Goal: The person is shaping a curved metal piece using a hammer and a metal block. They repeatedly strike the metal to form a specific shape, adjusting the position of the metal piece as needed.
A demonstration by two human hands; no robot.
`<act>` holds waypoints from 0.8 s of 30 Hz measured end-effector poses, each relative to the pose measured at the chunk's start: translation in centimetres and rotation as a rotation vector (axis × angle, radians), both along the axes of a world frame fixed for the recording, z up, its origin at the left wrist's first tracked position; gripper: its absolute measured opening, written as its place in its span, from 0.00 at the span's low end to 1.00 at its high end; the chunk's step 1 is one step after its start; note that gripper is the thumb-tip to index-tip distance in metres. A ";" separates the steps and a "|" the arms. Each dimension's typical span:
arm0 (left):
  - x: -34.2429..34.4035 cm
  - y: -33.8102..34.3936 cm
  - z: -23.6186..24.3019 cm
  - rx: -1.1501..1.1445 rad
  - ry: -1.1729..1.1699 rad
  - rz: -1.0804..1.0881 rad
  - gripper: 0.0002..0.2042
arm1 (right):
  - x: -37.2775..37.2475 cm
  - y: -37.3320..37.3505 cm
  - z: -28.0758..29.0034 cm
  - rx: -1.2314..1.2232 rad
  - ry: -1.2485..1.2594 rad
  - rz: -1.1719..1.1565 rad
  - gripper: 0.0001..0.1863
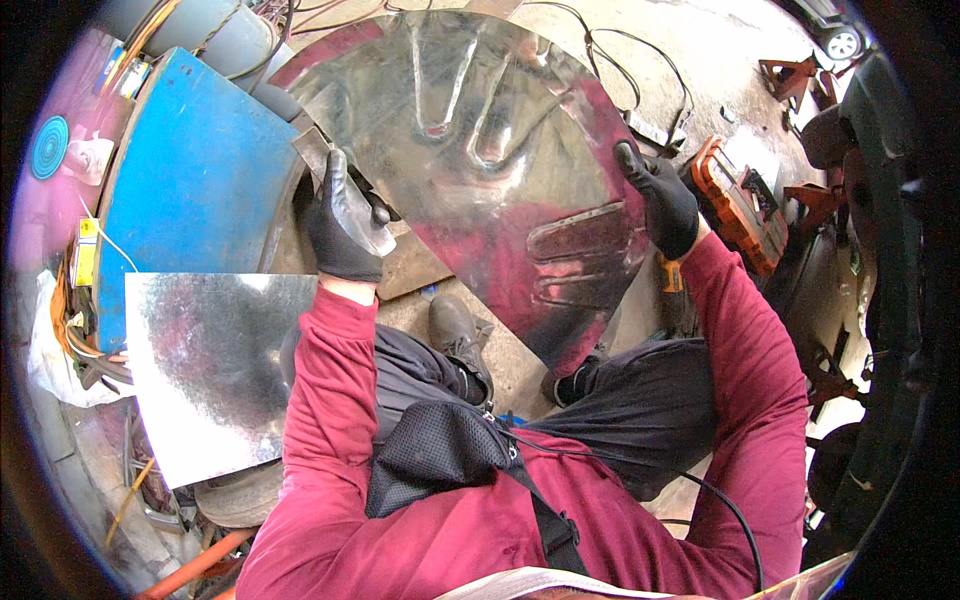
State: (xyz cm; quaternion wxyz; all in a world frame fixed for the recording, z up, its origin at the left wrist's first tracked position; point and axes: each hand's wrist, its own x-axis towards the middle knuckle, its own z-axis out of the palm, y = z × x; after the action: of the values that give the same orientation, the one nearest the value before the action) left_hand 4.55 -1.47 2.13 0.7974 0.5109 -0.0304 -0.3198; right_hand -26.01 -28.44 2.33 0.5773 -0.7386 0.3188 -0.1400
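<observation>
We see a shiny, ribbed sheet-metal panel (pixel 490 170), a spangled galvanized sheet (pixel 215 370), matt black gloves and smooth blue-painted metal (pixel 195 190).

blue panel (pixel 195 190) and flat sheet (pixel 215 370) crowd the left; concrete floor (pixel 700 40) ahead lies open.

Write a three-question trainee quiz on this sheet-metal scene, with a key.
1. True or false: both hands wear black gloves.
2. Which hand grips the right edge of the large curved metal panel? A) left hand B) right hand
3. What lies flat beside the person's left arm?

Key:
1. True: left hand and right hand are both gloved.
2. B.
3. A shiny flat metal sheet.
</observation>
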 end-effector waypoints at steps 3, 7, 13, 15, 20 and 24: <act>-0.4 -0.1 0.4 0.027 0.014 0.038 0.18 | 0.0 0.3 0.2 0.009 -0.028 -0.008 0.35; -1.0 -0.4 0.8 0.063 -0.030 0.076 0.17 | -0.2 0.6 0.8 -0.041 -0.035 -0.005 0.38; -0.9 0.1 0.9 0.073 -0.038 -0.041 0.12 | -0.1 0.4 0.5 -0.074 -0.070 -0.007 0.39; -1.5 -0.1 0.9 0.083 -0.047 -0.003 0.14 | 0.0 0.1 -0.5 -0.093 -0.154 -0.018 0.40; -1.6 -0.4 1.1 0.074 -0.050 0.000 0.15 | -0.9 -0.8 -1.5 -0.006 -0.060 -0.024 0.39; -1.3 -0.6 0.9 0.061 -0.007 -0.018 0.16 | -0.8 -0.9 -1.4 -0.098 -0.062 -0.027 0.38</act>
State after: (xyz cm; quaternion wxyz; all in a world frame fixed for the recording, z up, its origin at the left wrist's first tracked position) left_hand 3.24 -2.03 3.00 0.7784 0.5359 -0.0279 -0.3257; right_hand -26.85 -29.30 0.94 0.5481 -0.7570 0.3033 -0.1858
